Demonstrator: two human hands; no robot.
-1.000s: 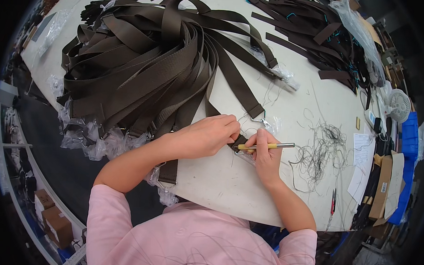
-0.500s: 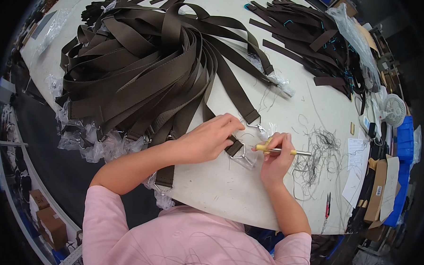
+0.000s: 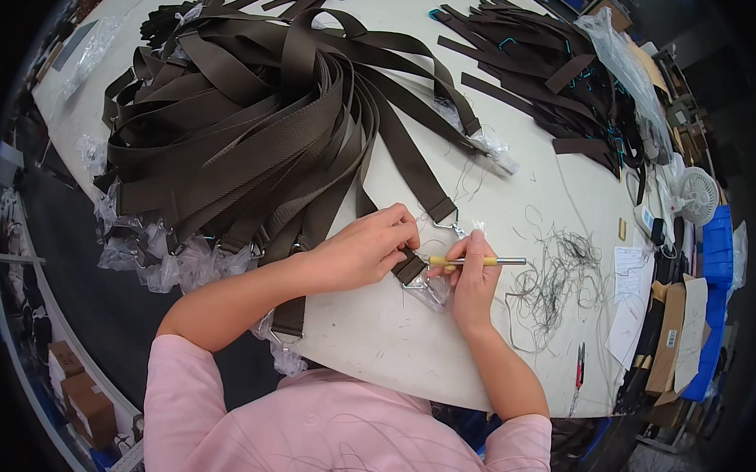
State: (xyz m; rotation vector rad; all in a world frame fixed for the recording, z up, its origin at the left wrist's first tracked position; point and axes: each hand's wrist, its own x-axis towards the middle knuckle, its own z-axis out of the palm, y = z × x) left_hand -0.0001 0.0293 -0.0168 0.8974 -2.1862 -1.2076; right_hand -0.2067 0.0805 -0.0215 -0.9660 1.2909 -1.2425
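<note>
My left hand (image 3: 376, 248) pinches near the end of a dark brown strap (image 3: 407, 264), which has a metal buckle and clear plastic wrap (image 3: 426, 297) lying on the white table. My right hand (image 3: 473, 278) grips a slim tool (image 3: 503, 260) with a yellow part and a metal barrel, its tip beside that strap end. Just beyond, another strap end (image 3: 438, 201) carries a metal clasp. A large heap of similar straps (image 3: 248, 129), some ends bagged in plastic, spreads left of my hands.
Dark straps with turquoise hardware (image 3: 541, 74) lie at the back right. Loose threads (image 3: 553, 286), red-handled snips (image 3: 581, 363), papers (image 3: 628, 297), a white fan (image 3: 698, 195), cardboard (image 3: 673, 333) and blue bins (image 3: 720, 234) line the right side. The table's front edge (image 3: 372, 379) runs against me.
My right hand moved right, away from the strap end, then came back left toward it with the tool. My left hand's fingers shifted slightly at the strap.
</note>
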